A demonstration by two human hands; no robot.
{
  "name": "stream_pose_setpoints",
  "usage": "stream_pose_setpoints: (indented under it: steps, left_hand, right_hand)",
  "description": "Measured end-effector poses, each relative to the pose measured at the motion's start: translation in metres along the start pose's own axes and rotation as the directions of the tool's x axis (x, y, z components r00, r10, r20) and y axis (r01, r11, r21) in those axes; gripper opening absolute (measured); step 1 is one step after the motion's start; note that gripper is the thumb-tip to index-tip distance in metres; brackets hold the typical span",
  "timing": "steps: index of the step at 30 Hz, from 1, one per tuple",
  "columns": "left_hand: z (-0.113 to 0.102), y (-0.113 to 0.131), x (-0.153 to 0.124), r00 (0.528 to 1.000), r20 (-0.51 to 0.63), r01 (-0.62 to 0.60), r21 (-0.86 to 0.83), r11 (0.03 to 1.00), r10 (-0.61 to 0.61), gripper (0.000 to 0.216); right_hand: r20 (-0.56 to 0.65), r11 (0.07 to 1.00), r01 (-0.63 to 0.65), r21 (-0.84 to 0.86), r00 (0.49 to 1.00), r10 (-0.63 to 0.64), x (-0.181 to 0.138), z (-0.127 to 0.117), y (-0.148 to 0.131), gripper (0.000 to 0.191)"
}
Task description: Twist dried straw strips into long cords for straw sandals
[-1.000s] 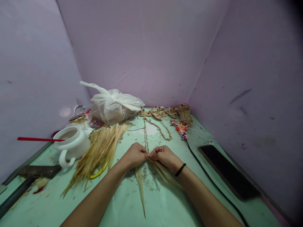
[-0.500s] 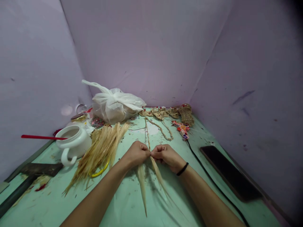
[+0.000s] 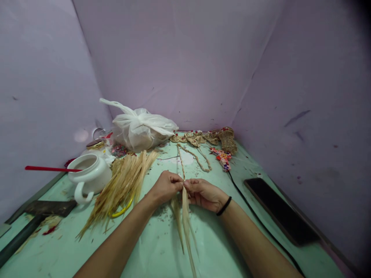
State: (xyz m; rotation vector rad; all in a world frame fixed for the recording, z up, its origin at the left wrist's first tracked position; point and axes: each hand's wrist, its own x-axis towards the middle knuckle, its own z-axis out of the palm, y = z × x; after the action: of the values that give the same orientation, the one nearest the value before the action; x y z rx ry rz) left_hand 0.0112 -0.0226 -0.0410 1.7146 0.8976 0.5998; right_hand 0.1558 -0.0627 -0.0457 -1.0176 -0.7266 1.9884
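Note:
My left hand (image 3: 165, 186) and my right hand (image 3: 203, 194) meet at the middle of the pale green table (image 3: 156, 251), both pinched on dry straw strands (image 3: 184, 224) that hang loose toward me. From the pinch a thin braided straw cord (image 3: 181, 162) runs away across the table toward the back. A black band sits on my right wrist. A pile of loose straw (image 3: 123, 185) lies just left of my left hand, over a yellow ring.
A white teapot-like jug (image 3: 88, 176) with a red stick stands at the left, a knotted white plastic bag (image 3: 140, 127) behind it. Woven straw pieces (image 3: 211, 138) and a beaded ornament (image 3: 222, 158) lie at the back. A dark phone (image 3: 279, 210) and black cable lie right. A cleaver (image 3: 37, 216) lies far left.
The loose strands under my hands have swung together from a spread to a narrow bunch pointing toward me. My right fingers have opened slightly and shifted on the strands.

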Motion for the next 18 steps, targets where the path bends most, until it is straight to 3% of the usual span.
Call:
stream_pose_setpoints:
  steps: [3, 6, 13, 18]
  left_hand:
    - [0.0014, -0.0035, -0.0004, 0.999, -0.013, -0.027, 0.160, 0.987, 0.030, 0.022]
    - [0.0029, -0.0055, -0.0005, 0.999, -0.037, -0.017, 0.219, 0.976, 0.026, 0.021]
    - [-0.0020, -0.0031, 0.0008, 0.994, 0.106, 0.007, 0.064, 0.998, -0.013, 0.016]
    - [-0.0030, -0.0044, 0.0001, 0.993, 0.120, -0.031, 0.067, 0.997, 0.023, 0.019]
  right_hand:
    - [-0.012, 0.999, -0.041, -0.014, 0.999, 0.041, 0.0012, -0.0009, 0.0008, 0.016]
    - [-0.020, 0.999, -0.048, -0.019, 0.999, 0.048, 0.0019, -0.0017, 0.0016, 0.020]
    - [-0.102, 0.988, 0.039, -0.151, 0.993, -0.055, 0.0049, -0.0072, 0.0007, 0.028]
    - [-0.171, 0.966, 0.080, -0.247, 0.977, -0.125, 0.0050, -0.0060, -0.0004, 0.029]
